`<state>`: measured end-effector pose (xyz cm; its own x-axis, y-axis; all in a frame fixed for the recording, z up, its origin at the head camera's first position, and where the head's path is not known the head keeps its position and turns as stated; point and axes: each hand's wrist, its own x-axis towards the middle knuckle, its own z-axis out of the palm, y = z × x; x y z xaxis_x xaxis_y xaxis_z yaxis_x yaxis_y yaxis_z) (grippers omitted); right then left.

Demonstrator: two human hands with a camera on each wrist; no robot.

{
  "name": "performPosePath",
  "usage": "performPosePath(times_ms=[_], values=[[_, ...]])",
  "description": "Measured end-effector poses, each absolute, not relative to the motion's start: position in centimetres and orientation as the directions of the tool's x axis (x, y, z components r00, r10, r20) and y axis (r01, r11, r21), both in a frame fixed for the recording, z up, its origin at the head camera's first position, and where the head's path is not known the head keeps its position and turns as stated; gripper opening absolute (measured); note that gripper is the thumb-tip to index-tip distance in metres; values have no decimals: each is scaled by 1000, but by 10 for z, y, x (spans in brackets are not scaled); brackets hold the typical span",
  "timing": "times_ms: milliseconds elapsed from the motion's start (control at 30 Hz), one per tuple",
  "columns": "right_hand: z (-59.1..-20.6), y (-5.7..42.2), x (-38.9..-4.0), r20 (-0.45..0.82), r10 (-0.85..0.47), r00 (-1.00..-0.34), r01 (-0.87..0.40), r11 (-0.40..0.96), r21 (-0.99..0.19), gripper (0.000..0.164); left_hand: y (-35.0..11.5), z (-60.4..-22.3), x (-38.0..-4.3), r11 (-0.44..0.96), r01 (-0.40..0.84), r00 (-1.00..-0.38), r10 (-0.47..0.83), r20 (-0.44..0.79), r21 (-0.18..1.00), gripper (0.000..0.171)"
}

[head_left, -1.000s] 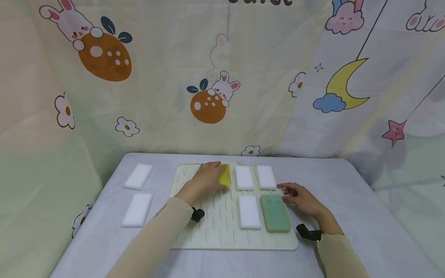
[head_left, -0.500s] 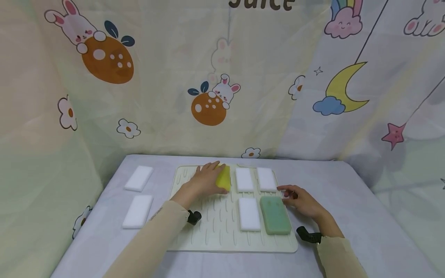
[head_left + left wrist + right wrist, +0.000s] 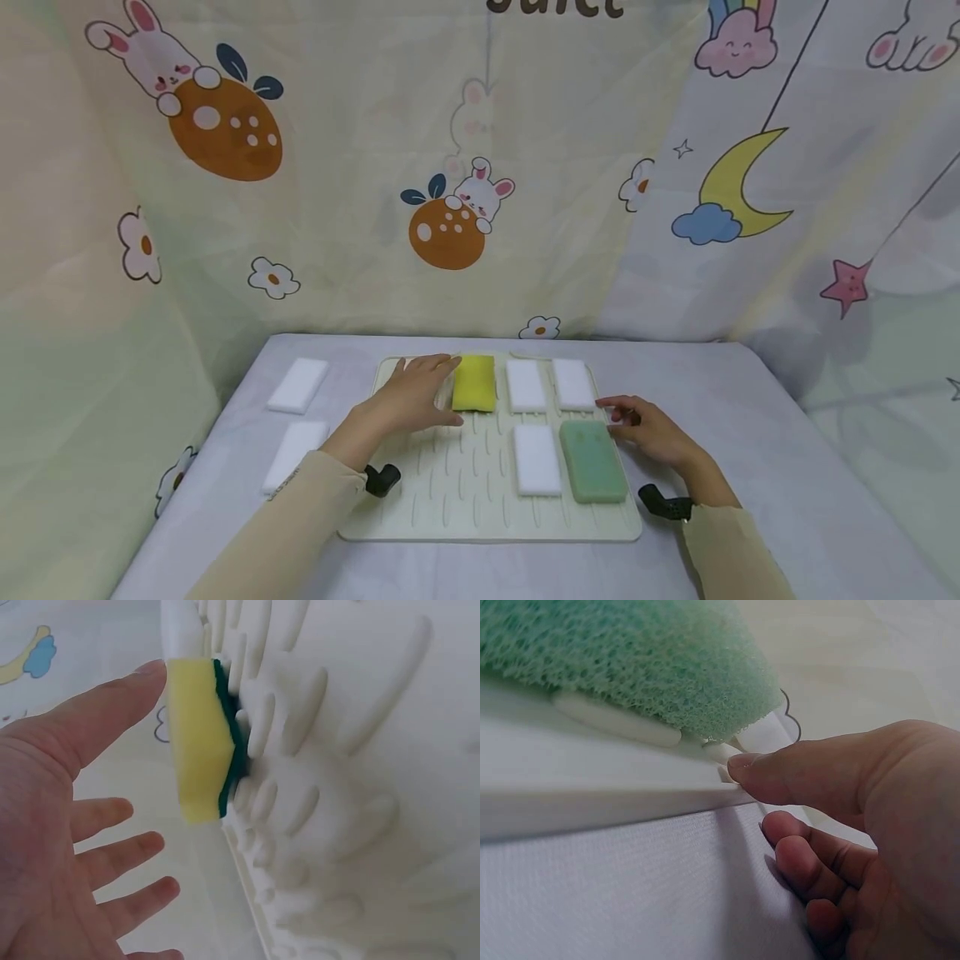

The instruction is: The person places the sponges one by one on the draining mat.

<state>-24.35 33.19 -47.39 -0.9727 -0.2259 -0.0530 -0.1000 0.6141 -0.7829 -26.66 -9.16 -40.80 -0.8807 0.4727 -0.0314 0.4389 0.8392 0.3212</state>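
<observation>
A yellow scouring sponge (image 3: 474, 383) lies on the back of the cream ribbed mat (image 3: 465, 500), its dark green scouring layer (image 3: 232, 742) face down against the ribs. My left hand (image 3: 415, 393) hovers at the sponge's left side with fingers and thumb spread and nothing in them. At the mat's right edge is my right hand (image 3: 651, 432), its fingers loosely bent. Its thumb (image 3: 780, 772) touches the mat's rim beside the porous green sponge (image 3: 594, 461). The index fingertip lies right by the corner of a white sponge (image 3: 573, 385).
Two more white sponges, one at the back (image 3: 527, 386) and one in front (image 3: 537, 460), lie on the mat. On the white-covered table to the left lie another two white sponges, one far (image 3: 297, 385) and one near (image 3: 292, 454), the latter partly behind my left sleeve.
My left hand has let go of the yellow sponge and drawn back to the left, leaving it flat on the mat. The right hand has stayed in place.
</observation>
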Motion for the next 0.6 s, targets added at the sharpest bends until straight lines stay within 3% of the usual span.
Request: performPosePath(times_ms=[600], values=[[-474,333,-244,-34,-235,-971,-124,625,-770,47,-163,-407,-241,848,430,-892,451,4,308,95]])
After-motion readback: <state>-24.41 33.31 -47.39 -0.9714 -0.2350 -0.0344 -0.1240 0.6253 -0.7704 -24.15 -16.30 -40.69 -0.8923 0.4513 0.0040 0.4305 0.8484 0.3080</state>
